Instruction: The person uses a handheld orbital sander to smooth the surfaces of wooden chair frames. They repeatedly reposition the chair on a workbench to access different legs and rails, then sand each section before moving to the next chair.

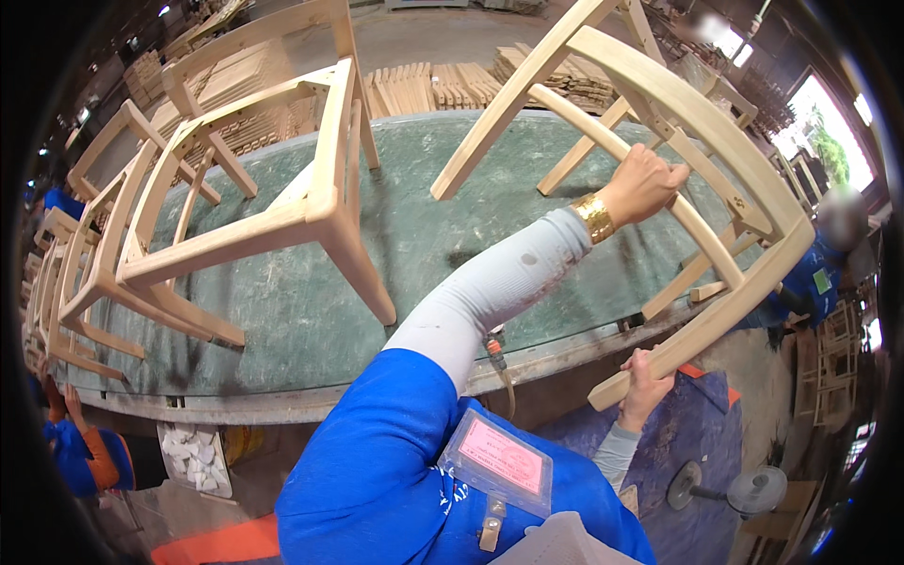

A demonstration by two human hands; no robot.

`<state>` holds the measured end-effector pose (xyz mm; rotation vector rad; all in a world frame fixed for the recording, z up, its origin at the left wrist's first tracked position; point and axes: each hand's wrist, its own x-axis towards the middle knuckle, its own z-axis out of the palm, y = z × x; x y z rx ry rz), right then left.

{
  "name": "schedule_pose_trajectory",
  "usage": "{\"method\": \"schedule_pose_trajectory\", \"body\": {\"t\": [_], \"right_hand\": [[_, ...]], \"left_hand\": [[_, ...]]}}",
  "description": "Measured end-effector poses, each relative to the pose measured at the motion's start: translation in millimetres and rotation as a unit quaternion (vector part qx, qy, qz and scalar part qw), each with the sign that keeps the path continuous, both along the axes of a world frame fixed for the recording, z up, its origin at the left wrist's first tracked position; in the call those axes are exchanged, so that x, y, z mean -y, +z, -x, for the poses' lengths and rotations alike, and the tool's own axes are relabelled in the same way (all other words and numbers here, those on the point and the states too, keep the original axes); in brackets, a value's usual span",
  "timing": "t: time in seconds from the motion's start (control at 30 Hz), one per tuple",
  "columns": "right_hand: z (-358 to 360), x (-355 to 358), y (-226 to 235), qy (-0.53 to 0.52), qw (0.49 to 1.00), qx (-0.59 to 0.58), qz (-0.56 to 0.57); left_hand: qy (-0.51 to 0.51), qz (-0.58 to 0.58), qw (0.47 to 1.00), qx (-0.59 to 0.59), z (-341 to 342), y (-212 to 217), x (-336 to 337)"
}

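A pale bare-wood chair frame [791,243] is tilted at the right of the green worktable [414,235], some of its legs on the tabletop. My left hand [642,185], with a gold band at the wrist and a grey sleeve, reaches across and is closed round the frame's rounded crossbar [702,235]. Lower down, my right hand [646,388] grips the same chair frame near the free end of a leg [621,388], which sticks out past the table's near edge. Part of the right fingers is hidden behind the wood.
Another seatless chair frame [325,212] stands on the table to the left, with more frames [89,273] beyond it. Stacked wooden parts [400,89] lie behind the table. A hose fitting [494,348] hangs at the near edge. A fan [756,490] stands lower right; co-workers [817,273] are at both sides.
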<state>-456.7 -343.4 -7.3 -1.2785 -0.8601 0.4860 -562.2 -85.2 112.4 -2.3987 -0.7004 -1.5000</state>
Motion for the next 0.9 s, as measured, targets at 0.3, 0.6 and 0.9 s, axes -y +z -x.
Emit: {"method": "schedule_pose_trajectory", "body": {"t": [0.3,0.6,0.9], "right_hand": [[24.6,9.7,-33.2,-0.057,0.998,0.021,-0.027],[67.0,24.6,-95.6,-0.085,0.995,0.036,0.024],[64.1,17.0,-143.5,0.128,0.985,-0.083,0.083]], "left_hand": [[-0.011,0.008,1.000,-0.001,25.9,-15.8,23.7],[-0.031,0.022,0.999,0.022,75.8,-61.8,55.3],[-0.002,0.006,0.999,0.035,121.4,-123.1,49.9]]}}
